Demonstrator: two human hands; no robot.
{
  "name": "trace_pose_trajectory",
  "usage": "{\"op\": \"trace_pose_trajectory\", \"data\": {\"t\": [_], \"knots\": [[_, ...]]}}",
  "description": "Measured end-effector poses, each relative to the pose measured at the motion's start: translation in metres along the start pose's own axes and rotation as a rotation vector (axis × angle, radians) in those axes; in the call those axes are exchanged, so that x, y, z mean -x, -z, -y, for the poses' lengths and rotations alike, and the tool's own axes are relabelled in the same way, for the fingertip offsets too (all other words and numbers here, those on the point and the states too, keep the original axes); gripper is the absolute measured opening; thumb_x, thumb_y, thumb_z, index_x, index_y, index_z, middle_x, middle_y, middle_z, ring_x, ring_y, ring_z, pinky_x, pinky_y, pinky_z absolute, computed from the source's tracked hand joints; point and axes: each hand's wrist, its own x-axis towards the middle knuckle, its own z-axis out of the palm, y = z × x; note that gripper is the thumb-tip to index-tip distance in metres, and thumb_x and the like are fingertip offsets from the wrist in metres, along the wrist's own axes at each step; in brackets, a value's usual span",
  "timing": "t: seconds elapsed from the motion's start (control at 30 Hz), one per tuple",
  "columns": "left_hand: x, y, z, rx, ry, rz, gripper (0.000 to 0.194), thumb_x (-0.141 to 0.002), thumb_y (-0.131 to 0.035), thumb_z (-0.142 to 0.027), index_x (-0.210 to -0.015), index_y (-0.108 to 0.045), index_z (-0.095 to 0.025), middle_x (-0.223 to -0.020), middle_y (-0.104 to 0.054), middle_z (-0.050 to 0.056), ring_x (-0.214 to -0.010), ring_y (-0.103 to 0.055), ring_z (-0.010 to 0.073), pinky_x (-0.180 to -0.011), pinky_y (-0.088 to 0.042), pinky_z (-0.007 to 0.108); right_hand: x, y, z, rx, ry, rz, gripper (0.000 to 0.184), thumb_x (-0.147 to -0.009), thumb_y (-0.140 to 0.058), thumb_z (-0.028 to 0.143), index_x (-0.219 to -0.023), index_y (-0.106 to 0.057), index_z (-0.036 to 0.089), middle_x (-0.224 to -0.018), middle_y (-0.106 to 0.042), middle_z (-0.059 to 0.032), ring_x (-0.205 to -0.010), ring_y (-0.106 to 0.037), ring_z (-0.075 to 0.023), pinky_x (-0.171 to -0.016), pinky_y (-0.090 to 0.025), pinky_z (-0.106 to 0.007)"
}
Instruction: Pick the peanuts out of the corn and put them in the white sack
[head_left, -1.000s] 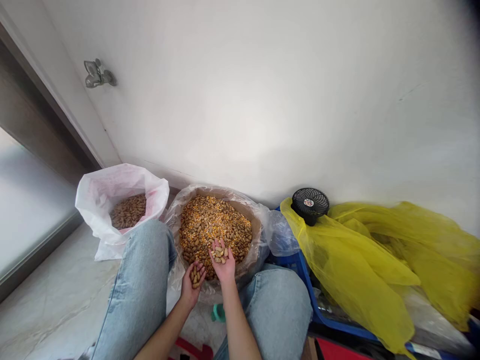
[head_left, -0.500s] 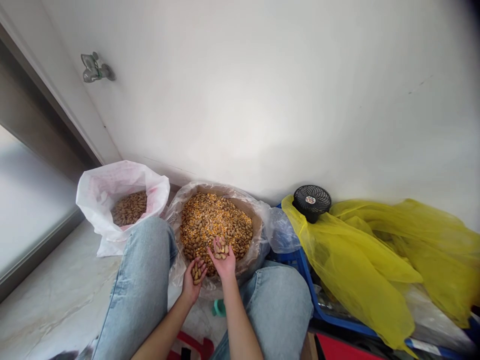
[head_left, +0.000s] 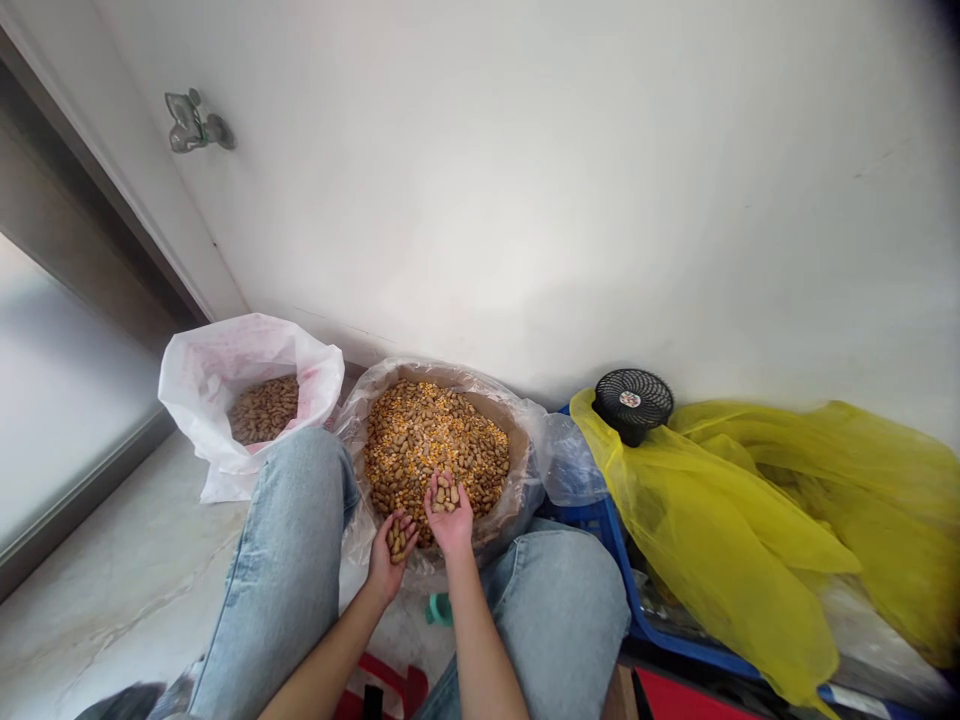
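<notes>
Between my knees stands a clear plastic-lined sack (head_left: 523,440), filled with yellow corn kernels mixed with unshelled peanuts (head_left: 442,425). My left hand (head_left: 390,555) is at the sack's near left rim, its fingers curled round several peanuts in the palm. Palm up over the near part of the mix, my right hand (head_left: 452,520) cups several more peanuts. The two hands are close together but apart. To the left, a white woven bag (head_left: 214,375) holds a pile of peanuts (head_left: 264,408).
On the right, yellow netting (head_left: 720,530) drapes over a blue crate (head_left: 626,580), with a black round fan (head_left: 634,400) on top. A white wall (head_left: 510,180) with a tap (head_left: 196,122) rises behind. A green object (head_left: 439,609) and a red stool part (head_left: 390,680) lie below my arms.
My right hand's fingers have drawn in slightly around its peanuts. The left hand still holds its peanuts. The whole view has shifted a little.
</notes>
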Motion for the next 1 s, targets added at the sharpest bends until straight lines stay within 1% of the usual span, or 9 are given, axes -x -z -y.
{"op": "trace_pose_trajectory", "data": {"t": [0.1, 0.23, 0.3, 0.4, 0.53, 0.63, 0.77, 0.9, 1.0], "knots": [[0.0016, -0.0013, -0.0007, 0.001, 0.006, -0.005, 0.012, -0.076, -0.046, -0.013, -0.079, -0.057, -0.015, -0.066, -0.064, 0.002, -0.059, -0.061, 0.0116, -0.058, -0.050, 0.025, -0.0009, -0.0012, -0.0016, -0.002, -0.004, 0.003, 0.029, -0.083, -0.033, 0.029, -0.089, -0.061, 0.021, -0.090, -0.067, -0.0025, -0.097, -0.057, -0.0114, -0.086, -0.044, -0.032], [0.0009, -0.0017, -0.0007, -0.001, 0.013, -0.013, 0.012, -0.076, -0.046, -0.013, -0.079, -0.057, -0.015, -0.065, -0.064, 0.002, -0.058, -0.061, 0.0120, -0.059, -0.050, 0.026, -0.0013, -0.0039, -0.0023, -0.039, 0.012, -0.028, 0.030, -0.084, -0.033, 0.026, -0.088, -0.061, 0.017, -0.090, -0.067, -0.0043, -0.095, -0.058, -0.0091, -0.085, -0.045, -0.026], [-0.0002, -0.0013, -0.0003, -0.004, 0.012, -0.009, 0.012, -0.076, -0.046, -0.014, -0.080, -0.057, -0.015, -0.066, -0.064, 0.002, -0.059, -0.061, 0.0121, -0.060, -0.050, 0.026, -0.0014, -0.0044, -0.0022, -0.038, 0.013, -0.030, 0.029, -0.084, -0.033, 0.025, -0.088, -0.061, 0.017, -0.090, -0.067, -0.0043, -0.094, -0.058, -0.0085, -0.083, -0.046, -0.026], [-0.0014, -0.0008, 0.0001, -0.005, 0.013, -0.006, 0.012, -0.076, -0.046, -0.014, -0.080, -0.056, -0.015, -0.066, -0.063, 0.002, -0.059, -0.061, 0.0119, -0.061, -0.050, 0.026, -0.0017, -0.0043, -0.0022, -0.016, 0.015, -0.014, 0.028, -0.083, -0.033, 0.025, -0.090, -0.060, 0.018, -0.090, -0.067, -0.0029, -0.093, -0.058, -0.0088, -0.083, -0.047, -0.028], [-0.0008, -0.0009, 0.0001, -0.009, 0.011, -0.006, 0.011, -0.076, -0.046, -0.014, -0.080, -0.056, -0.015, -0.065, -0.063, 0.001, -0.058, -0.060, 0.0110, -0.059, -0.049, 0.024, -0.0014, -0.0047, -0.0032, 0.025, 0.014, 0.001, 0.028, -0.083, -0.034, 0.027, -0.092, -0.060, 0.019, -0.094, -0.066, -0.0027, -0.098, -0.056, -0.0097, -0.089, -0.043, -0.031], [0.0006, -0.0014, -0.0002, -0.013, 0.009, -0.005, 0.011, -0.076, -0.046, -0.014, -0.079, -0.056, -0.015, -0.065, -0.063, 0.001, -0.059, -0.060, 0.0111, -0.059, -0.049, 0.024, 0.0001, -0.0052, -0.0037, 0.040, 0.008, 0.004, 0.029, -0.084, -0.034, 0.028, -0.093, -0.060, 0.019, -0.097, -0.065, -0.0031, -0.099, -0.056, -0.0093, -0.090, -0.041, -0.029], [0.0008, -0.0017, -0.0001, -0.024, 0.003, -0.010, 0.011, -0.076, -0.046, -0.014, -0.079, -0.056, -0.015, -0.066, -0.063, 0.002, -0.059, -0.061, 0.0113, -0.059, -0.049, 0.023, 0.0021, -0.0051, -0.0031, 0.079, 0.002, -0.006, 0.028, -0.082, -0.038, 0.031, -0.098, -0.059, 0.020, -0.103, -0.063, -0.0036, -0.100, -0.055, -0.0096, -0.087, -0.043, -0.028], [0.0005, -0.0015, 0.0001, -0.007, 0.010, -0.007, 0.010, -0.076, -0.046, -0.015, -0.080, -0.056, -0.014, -0.064, -0.063, 0.001, -0.058, -0.060, 0.0112, -0.060, -0.049, 0.024, 0.0030, -0.0046, -0.0022, 0.108, 0.010, 0.008, 0.030, -0.082, -0.039, 0.034, -0.103, -0.057, 0.022, -0.110, -0.060, -0.0037, -0.103, -0.053, -0.0109, -0.087, -0.043, -0.031], [0.0011, -0.0015, -0.0001, 0.003, 0.006, -0.004, 0.010, -0.077, -0.046, -0.014, -0.079, -0.055, -0.014, -0.064, -0.063, 0.002, -0.058, -0.060, 0.0115, -0.060, -0.049, 0.024, 0.0029, -0.0039, -0.0024, 0.098, 0.005, 0.039, 0.030, -0.082, -0.038, 0.035, -0.103, -0.057, 0.025, -0.114, -0.058, -0.0009, -0.105, -0.052, -0.0123, -0.090, -0.040, -0.036]]}}
